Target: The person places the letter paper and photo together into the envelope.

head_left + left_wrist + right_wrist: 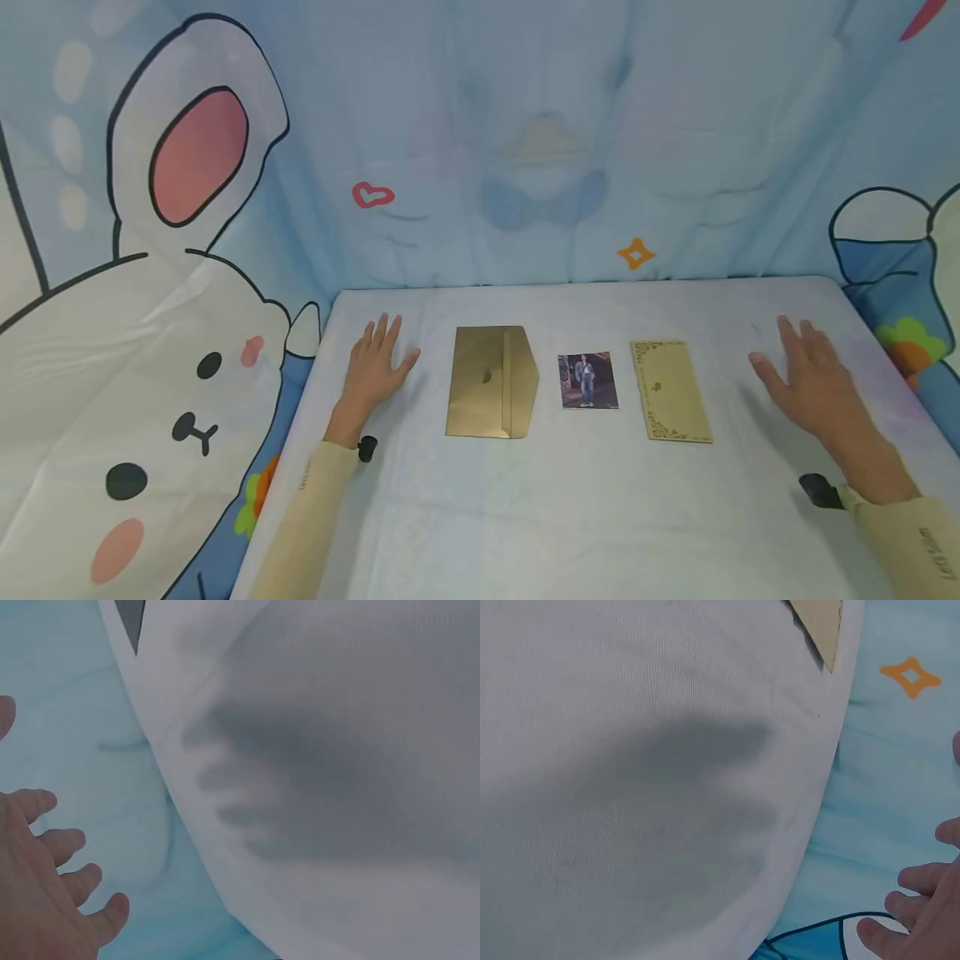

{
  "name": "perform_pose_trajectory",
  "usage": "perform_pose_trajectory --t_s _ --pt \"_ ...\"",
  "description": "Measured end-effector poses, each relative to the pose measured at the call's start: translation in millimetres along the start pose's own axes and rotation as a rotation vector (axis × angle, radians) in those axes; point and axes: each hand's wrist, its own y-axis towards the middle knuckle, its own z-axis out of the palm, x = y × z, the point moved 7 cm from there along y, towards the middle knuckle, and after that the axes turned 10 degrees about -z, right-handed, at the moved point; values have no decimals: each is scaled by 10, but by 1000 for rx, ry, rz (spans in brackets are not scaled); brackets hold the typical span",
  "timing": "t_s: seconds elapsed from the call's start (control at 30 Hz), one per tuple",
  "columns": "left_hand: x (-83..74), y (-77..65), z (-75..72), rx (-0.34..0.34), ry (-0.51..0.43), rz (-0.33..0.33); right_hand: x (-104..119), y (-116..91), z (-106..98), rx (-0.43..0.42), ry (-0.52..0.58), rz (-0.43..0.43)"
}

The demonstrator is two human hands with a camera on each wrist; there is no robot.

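Note:
A gold envelope with its pointed flap to the right lies on the white table. Beside it is a small photo of a standing person in denim. To the photo's right lies a pale gold card with ornate dark corner patterns. My left hand, fingers spread, is raised over the table left of the envelope and holds nothing. Right of the card, my right hand hovers with its fingers extended, also holding nothing. In the right wrist view only a corner of the card shows.
The table has a white cloth. Behind it hangs a light blue curtain with a heart and a star print. A large cartoon rabbit print fills the left side. Both wrists carry small black devices.

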Motion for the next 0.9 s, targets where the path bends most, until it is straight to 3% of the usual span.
perform_pose_trajectory --t_s 0.27,0.67,0.9 --pt "-134 -17 115 -1 -26 21 186 84 111 -10 3 -43" --pt "-375 -42 240 33 -66 45 634 207 336 1 35 -128" --pt "-431 -55 334 37 -25 71 877 259 430 -11 59 -205"
